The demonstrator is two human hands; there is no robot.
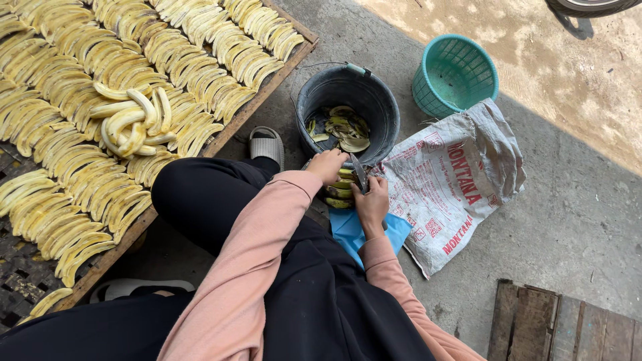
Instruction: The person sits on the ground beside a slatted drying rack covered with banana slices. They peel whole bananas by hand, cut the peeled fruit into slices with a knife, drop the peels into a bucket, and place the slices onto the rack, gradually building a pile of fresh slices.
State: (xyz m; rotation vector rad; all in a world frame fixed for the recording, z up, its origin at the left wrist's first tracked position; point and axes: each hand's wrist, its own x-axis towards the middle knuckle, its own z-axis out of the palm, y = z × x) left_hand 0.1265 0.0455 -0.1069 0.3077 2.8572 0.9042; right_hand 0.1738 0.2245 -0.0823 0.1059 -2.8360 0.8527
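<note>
The right hand (372, 200) is closed in a grip around the handle of a knife (360, 174), whose blade points up and away from the grip toward the rim of the dark bucket (384, 127). The left hand (327, 165) sits just beside it, its grip curled around something at a cluster of green-skinned bananas (339, 190) that lie directly under and between both grips; exactly which fruit the fingers close on cannot be told. The bananas look firm in the skin but soft within, light, and likely slippery once peeled, so a hold around the middle of a fruit, clear of the blade, seems safest. Beyond the grips, the bucket holds discarded peels (344, 127). To the right of the knife grip lies a printed sack (455, 187), with a teal basket (455, 73) farther off. Under the grips a blue cloth (348, 230) shows. Well away to the left of the grips, peeled bananas (100, 100) fill a slatted drying rack (261, 93).
</note>
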